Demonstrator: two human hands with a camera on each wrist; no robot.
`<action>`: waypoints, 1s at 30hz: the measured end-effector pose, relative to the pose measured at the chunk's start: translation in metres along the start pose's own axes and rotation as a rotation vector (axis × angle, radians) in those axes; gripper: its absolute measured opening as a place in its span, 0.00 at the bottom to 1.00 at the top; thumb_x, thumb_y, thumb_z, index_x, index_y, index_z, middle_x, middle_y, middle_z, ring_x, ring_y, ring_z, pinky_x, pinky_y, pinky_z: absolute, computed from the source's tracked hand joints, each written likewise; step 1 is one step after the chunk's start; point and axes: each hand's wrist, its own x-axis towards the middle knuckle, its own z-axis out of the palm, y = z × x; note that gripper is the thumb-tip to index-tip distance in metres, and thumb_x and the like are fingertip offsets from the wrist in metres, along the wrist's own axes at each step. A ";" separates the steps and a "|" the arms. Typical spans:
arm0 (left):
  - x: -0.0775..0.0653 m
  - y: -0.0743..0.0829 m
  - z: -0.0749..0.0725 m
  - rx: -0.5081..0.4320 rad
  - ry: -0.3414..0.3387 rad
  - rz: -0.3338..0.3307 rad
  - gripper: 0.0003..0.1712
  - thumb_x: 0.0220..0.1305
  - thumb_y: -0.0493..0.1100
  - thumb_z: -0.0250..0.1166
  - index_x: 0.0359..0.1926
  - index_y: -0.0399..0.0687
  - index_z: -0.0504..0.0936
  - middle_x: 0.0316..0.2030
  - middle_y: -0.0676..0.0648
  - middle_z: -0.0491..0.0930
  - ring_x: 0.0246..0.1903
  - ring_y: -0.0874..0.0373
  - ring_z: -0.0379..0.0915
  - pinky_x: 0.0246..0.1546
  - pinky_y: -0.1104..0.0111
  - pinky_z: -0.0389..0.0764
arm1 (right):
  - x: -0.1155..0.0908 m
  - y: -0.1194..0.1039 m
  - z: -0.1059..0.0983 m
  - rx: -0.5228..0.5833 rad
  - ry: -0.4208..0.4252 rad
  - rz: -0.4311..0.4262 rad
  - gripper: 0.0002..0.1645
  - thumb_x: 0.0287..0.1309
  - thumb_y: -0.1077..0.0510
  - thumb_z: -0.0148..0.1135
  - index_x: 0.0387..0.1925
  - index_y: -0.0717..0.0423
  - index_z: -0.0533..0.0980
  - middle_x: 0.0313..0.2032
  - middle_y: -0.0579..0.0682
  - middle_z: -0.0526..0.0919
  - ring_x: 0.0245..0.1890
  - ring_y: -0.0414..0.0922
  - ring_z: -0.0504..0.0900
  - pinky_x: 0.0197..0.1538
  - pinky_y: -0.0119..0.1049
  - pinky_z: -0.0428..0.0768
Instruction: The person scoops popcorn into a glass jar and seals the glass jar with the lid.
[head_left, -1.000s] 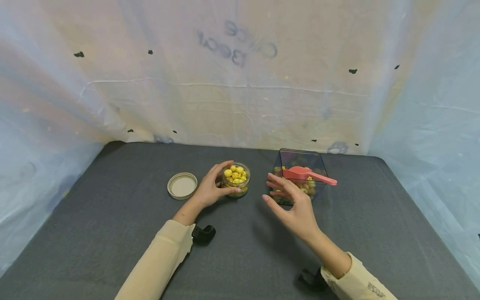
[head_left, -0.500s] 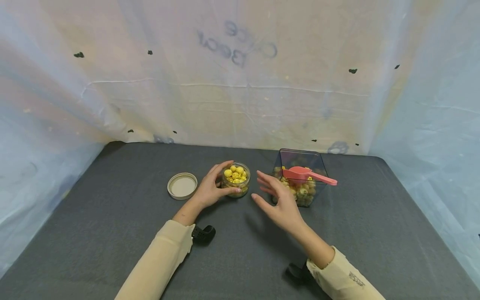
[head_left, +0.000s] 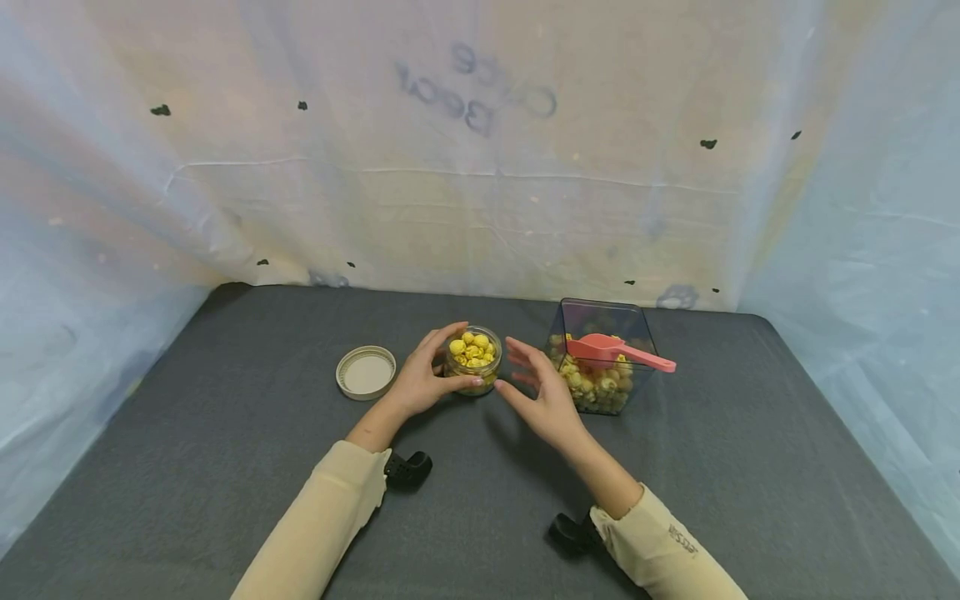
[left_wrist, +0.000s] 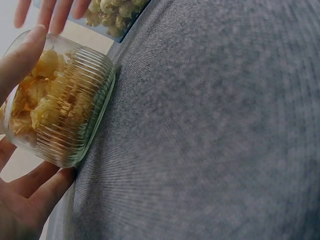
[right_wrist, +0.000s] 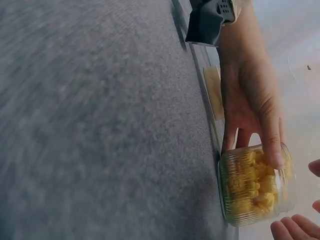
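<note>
A small ribbed glass jar point(head_left: 474, 367) full of yellow popcorn point(right_wrist: 262, 192) stands upright and lidless on the table. My left hand point(head_left: 422, 377) grips it from the left, its thumb across the near side and the other fingers around the back. To the right of the jar, my right hand point(head_left: 551, 406) is held with fingers spread and curving toward the glass, thumb tip right at its side. Those right fingertips point(left_wrist: 59, 15) also show beyond the jar in the left wrist view. Nothing is in the right hand.
A cream-rimmed jar lid point(head_left: 366, 373) lies left of the jar. At the right stands a tinted clear square container point(head_left: 641, 379) of popcorn with a pink scoop point(head_left: 600, 348) across it. Plastic sheeting point(head_left: 480, 225) hangs behind the grey table point(head_left: 465, 517).
My right hand has moved left, away from in front of the square container and up close to the jar. The left hand and the jar have stayed in place.
</note>
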 end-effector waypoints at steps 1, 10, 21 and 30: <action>0.000 0.000 0.000 -0.003 0.001 0.003 0.48 0.53 0.43 0.74 0.72 0.53 0.60 0.65 0.41 0.62 0.63 0.38 0.63 0.60 0.43 0.68 | 0.001 0.001 0.001 0.010 0.002 0.014 0.36 0.60 0.63 0.63 0.68 0.57 0.62 0.64 0.61 0.67 0.65 0.57 0.68 0.62 0.53 0.71; 0.000 -0.002 0.000 0.001 -0.002 0.011 0.47 0.53 0.43 0.74 0.72 0.53 0.60 0.65 0.41 0.61 0.63 0.38 0.64 0.60 0.44 0.69 | 0.009 0.010 0.007 0.075 0.016 0.096 0.37 0.60 0.65 0.62 0.69 0.62 0.60 0.66 0.63 0.66 0.66 0.59 0.65 0.63 0.54 0.71; -0.001 -0.001 0.000 -0.010 -0.003 -0.004 0.48 0.53 0.43 0.74 0.72 0.55 0.60 0.64 0.44 0.62 0.64 0.40 0.63 0.61 0.45 0.68 | 0.014 0.012 0.014 0.105 0.024 0.121 0.37 0.61 0.65 0.62 0.69 0.61 0.60 0.66 0.64 0.65 0.66 0.59 0.66 0.63 0.54 0.70; -0.001 -0.003 -0.001 -0.019 -0.007 -0.005 0.49 0.52 0.43 0.74 0.72 0.55 0.59 0.65 0.44 0.61 0.65 0.40 0.62 0.61 0.44 0.67 | 0.019 0.013 0.015 0.119 0.015 0.160 0.38 0.60 0.65 0.62 0.70 0.59 0.60 0.67 0.61 0.65 0.67 0.57 0.66 0.64 0.54 0.69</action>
